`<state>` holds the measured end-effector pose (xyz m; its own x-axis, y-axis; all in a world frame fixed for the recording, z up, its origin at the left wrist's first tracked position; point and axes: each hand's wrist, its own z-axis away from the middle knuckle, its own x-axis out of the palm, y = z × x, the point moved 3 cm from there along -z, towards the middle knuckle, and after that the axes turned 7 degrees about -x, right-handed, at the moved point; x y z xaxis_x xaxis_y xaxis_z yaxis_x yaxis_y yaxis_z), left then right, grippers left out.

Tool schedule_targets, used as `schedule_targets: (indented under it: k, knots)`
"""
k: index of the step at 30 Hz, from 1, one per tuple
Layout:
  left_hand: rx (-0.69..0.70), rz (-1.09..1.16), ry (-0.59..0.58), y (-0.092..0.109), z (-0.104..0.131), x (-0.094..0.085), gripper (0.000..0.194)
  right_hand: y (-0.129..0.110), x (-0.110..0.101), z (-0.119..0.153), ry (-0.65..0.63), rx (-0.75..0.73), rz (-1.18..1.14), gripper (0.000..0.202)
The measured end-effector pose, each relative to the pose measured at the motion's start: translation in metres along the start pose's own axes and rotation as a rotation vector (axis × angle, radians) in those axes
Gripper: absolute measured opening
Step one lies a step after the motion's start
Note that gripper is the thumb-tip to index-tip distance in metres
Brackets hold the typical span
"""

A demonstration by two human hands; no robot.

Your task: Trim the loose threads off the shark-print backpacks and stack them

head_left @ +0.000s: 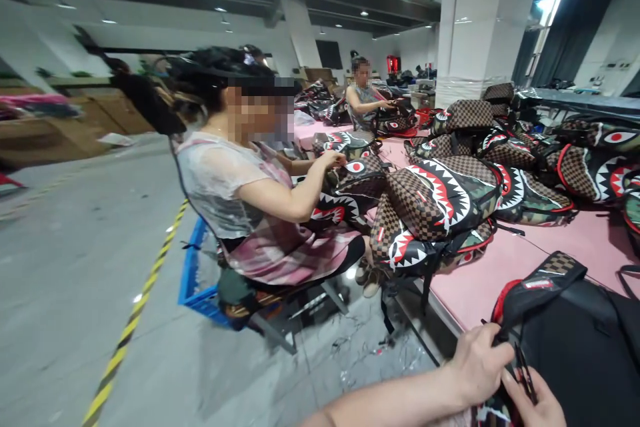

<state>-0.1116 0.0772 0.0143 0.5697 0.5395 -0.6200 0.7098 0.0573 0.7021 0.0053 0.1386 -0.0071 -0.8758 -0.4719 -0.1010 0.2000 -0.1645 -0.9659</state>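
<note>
The backpack (575, 340) is laid on the table (460, 293), against the fingers. Its edge is pinched by the fingers of the left hand (477, 363); the exact grip point is hidden. A small black tool (525, 375) is grasped by the fingers of the right hand (537, 403). Patterned backpacks (445, 193) are piled beyond the fingers.

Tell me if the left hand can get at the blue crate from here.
Probably not: the blue crate sits well away, behind the seated co-worker and the stool, which partly hide it, and the left hand is busy at the edge of the black backpack.
</note>
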Motion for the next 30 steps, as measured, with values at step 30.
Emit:
schedule_targets:
  k: [30]
  knots:
    - [-0.887,1.233,-0.697,0.031,-0.031,0.024,0.032,-0.005,-0.017,0.052,0.212,-0.19,-0.067,0.019]
